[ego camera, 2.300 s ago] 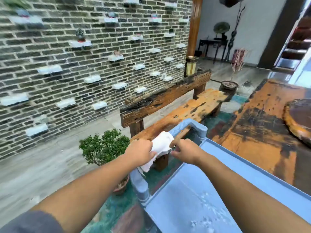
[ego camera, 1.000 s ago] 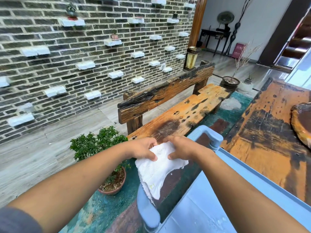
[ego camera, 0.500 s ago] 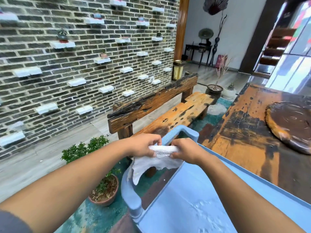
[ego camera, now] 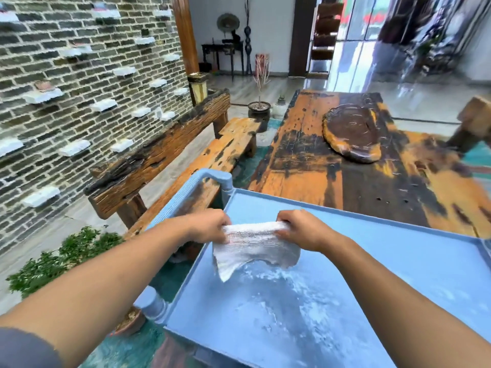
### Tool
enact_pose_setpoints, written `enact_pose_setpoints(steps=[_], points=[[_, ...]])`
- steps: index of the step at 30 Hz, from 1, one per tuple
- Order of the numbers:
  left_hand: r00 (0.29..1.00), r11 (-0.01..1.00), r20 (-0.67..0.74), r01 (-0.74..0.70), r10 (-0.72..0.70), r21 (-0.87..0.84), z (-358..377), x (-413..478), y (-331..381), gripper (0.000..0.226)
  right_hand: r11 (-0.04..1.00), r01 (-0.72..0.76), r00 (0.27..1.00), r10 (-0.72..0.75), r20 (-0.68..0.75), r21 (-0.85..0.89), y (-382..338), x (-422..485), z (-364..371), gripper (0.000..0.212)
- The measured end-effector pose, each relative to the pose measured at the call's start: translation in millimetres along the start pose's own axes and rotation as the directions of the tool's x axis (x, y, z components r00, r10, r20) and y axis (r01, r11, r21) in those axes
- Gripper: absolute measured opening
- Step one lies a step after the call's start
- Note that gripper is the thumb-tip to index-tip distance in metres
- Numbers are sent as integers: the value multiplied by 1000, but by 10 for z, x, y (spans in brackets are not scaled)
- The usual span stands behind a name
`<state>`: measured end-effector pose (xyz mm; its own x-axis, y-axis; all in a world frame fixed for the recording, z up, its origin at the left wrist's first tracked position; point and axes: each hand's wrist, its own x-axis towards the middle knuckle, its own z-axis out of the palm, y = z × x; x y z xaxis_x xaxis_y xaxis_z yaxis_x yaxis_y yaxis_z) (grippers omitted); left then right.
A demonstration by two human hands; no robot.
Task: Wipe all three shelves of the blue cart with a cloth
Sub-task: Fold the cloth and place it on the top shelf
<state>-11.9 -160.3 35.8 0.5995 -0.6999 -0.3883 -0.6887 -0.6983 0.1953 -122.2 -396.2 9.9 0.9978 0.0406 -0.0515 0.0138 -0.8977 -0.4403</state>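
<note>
The blue cart's top shelf [ego camera: 398, 261] fills the lower right, with white powdery smears across its near middle. A white cloth [ego camera: 255, 248] hangs stretched a little above the shelf's left part. My left hand [ego camera: 210, 227] grips the cloth's upper left edge and my right hand [ego camera: 300, 229] grips its upper right edge. The cart's blue handle [ego camera: 186, 192] arches off the shelf's left end. The lower shelves are hidden under the top one.
A rough wooden bench [ego camera: 186, 155] stands left of the cart. A long wooden table [ego camera: 332, 160] with a dark round slab [ego camera: 350, 134] lies beyond it. A potted green shrub [ego camera: 61, 258] sits on the floor at the lower left, below the brick wall [ego camera: 79, 88].
Both hands have carried the cloth from beside the handle to over the top shelf and pulled it out wide between them. The view has swung right.
</note>
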Motion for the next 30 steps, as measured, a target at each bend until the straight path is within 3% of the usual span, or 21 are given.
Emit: enact_pose_setpoints(steps=[9,13,19,21,23,26,28,30], points=[[961,924,38,-251,273,-287,431,-45,-194,20,957,-210,976,215,-6,201,19,-602,443,8],[924,790,206,-142,322,-596,596,-179,-437,19,863,-275,961,254,109,423,-228,-795,628,16],[822,727,413,-2,392,-686,736,-271,-737,26,638,-446,895,340,291,628,-542,-976,895,11],[803,741,476,66,358,-669,819,-237,-784,26,572,-503,862,382,333,648,-578,-963,1022,10],[805,819,513,60,298,-570,943,-175,-788,24,602,-554,831,433,349,575,-597,-894,1196,12],[877,952,399,-177,268,-249,1220,27,-779,15,729,-585,811,527,254,355,-539,-750,1516,14],[909,960,309,-271,280,-73,1351,186,-769,18,750,-595,803,571,173,288,-469,-685,1659,10],[916,958,286,-287,282,-27,1415,330,-793,16,754,-605,795,589,144,256,-388,-646,1710,11]])
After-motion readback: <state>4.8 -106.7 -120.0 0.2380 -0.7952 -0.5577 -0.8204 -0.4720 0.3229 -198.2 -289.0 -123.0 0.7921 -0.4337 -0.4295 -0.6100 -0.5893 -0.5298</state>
